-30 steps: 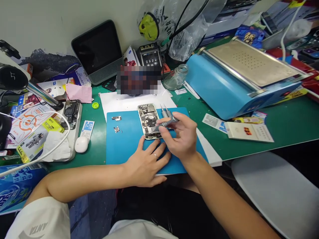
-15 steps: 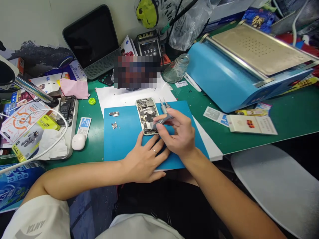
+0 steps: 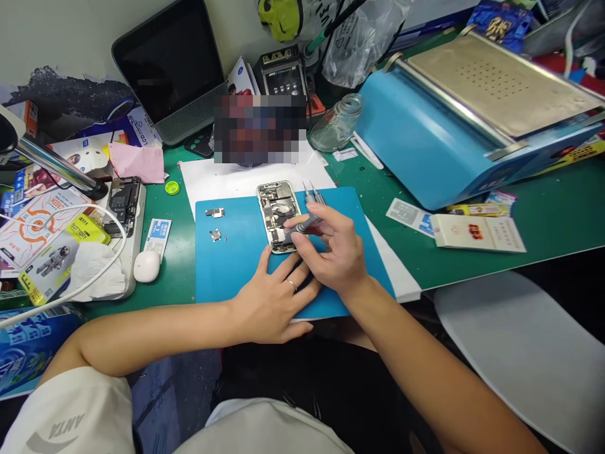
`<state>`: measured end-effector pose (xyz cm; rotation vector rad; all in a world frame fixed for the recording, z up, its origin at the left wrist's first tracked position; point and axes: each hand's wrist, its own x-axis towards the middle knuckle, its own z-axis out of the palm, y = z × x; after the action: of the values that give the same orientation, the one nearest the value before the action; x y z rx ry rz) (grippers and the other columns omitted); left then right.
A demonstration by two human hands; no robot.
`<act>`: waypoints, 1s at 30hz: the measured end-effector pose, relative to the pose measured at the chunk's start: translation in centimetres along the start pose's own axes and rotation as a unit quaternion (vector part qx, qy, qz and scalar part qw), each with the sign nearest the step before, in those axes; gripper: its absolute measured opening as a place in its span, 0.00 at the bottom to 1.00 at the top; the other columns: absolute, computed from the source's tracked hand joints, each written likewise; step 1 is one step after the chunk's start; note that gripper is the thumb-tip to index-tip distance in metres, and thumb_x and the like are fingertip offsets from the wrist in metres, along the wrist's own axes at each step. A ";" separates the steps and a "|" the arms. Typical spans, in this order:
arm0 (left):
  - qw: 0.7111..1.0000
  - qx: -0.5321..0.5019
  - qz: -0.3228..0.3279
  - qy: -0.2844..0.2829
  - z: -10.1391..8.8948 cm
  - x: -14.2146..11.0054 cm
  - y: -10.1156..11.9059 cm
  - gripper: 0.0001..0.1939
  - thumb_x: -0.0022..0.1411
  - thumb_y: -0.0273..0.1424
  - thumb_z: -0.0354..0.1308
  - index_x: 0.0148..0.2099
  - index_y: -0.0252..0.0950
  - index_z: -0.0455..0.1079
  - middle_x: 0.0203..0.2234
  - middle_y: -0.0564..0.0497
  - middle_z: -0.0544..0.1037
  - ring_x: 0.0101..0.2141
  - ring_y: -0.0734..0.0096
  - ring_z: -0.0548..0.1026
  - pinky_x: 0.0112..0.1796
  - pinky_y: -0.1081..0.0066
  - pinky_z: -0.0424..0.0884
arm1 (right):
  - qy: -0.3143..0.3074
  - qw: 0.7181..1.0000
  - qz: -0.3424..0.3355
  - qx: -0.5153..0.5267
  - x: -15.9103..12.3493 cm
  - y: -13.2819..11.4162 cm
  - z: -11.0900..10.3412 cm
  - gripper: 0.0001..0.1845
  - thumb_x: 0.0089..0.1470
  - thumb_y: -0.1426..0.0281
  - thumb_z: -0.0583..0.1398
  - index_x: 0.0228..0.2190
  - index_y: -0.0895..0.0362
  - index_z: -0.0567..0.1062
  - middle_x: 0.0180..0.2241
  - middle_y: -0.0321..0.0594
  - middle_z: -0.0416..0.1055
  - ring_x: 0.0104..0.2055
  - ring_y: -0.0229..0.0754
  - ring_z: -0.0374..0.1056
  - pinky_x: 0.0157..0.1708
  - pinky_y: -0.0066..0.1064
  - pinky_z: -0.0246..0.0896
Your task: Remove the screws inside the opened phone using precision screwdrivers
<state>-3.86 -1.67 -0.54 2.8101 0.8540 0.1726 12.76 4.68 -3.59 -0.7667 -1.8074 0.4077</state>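
Observation:
An opened smartphone [image 3: 275, 211] lies on a blue mat [image 3: 227, 265], its inner parts bare. My left hand [image 3: 274, 293] rests flat with fingers spread, its fingertips at the phone's lower edge. Closed round a grey screwdriver [image 3: 309, 222] is my right hand [image 3: 338, 252]; the tool slants down to the phone's lower part, where fingers partly hide its tip. More slim pointed tools [image 3: 314, 192] lie on the mat just beyond that hand. Left of the phone sit a small metal part [image 3: 215, 213] and another small bracket [image 3: 215, 234] with a tiny piece beside it.
A blue machine with a metal plate [image 3: 501, 82] stands at the right, near a glass jar [image 3: 336, 123]. At the left are a white earbud case [image 3: 147, 267], boxes, a cable and another opened phone [image 3: 123, 205]. A dark-screened device [image 3: 170, 63] leans at the back.
The view has shifted slightly. My right hand and the screwdriver stay over the phone's lower part, with the screwdriver at a slightly different tilt. My left hand keeps its place.

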 end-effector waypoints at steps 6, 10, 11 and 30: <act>1.000 0.001 0.003 0.000 -0.1 0.0 0.0 0.34 0.68 0.47 0.55 0.67 0.29 0.60 0.65 0.30 0.62 0.68 0.37 0.54 0.62 0.29 0.49 | 0.002 1.000 -0.004 -0.005 0.0 -0.1 0.1 0.34 0.58 0.79 0.62 0.63 0.50 0.61 0.45 0.43 0.79 0.44 0.43 0.80 0.42 0.34 0.81; 1.000 0.002 0.004 -0.001 -0.1 0.1 0.0 0.34 0.68 0.47 0.55 0.66 0.29 0.61 0.66 0.30 0.62 0.68 0.37 0.54 0.62 0.29 0.51 | -0.001 1.000 -0.003 -0.005 0.0 -0.2 0.1 0.35 0.59 0.79 0.62 0.63 0.49 0.61 0.45 0.43 0.79 0.43 0.42 0.80 0.42 0.34 0.81; 1.000 0.002 0.003 -0.001 -0.1 0.1 0.0 0.34 0.68 0.47 0.56 0.66 0.29 0.61 0.66 0.30 0.61 0.68 0.37 0.54 0.62 0.29 0.51 | -0.002 1.000 -0.005 -0.009 0.1 -0.2 0.1 0.35 0.59 0.78 0.62 0.63 0.49 0.60 0.44 0.43 0.79 0.43 0.42 0.80 0.42 0.34 0.81; 1.000 -0.005 0.006 -0.001 0.1 0.0 -0.1 0.35 0.68 0.47 0.56 0.67 0.29 0.60 0.66 0.30 0.61 0.68 0.35 0.53 0.61 0.26 0.50 | -0.011 1.000 -0.012 -0.013 0.1 -0.3 -0.1 0.33 0.62 0.76 0.60 0.64 0.47 0.59 0.47 0.42 0.79 0.43 0.42 0.80 0.41 0.34 0.81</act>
<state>-3.90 -1.62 -0.64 2.8056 0.8344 0.1744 12.77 4.57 -3.26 -0.7596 -1.8449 0.3791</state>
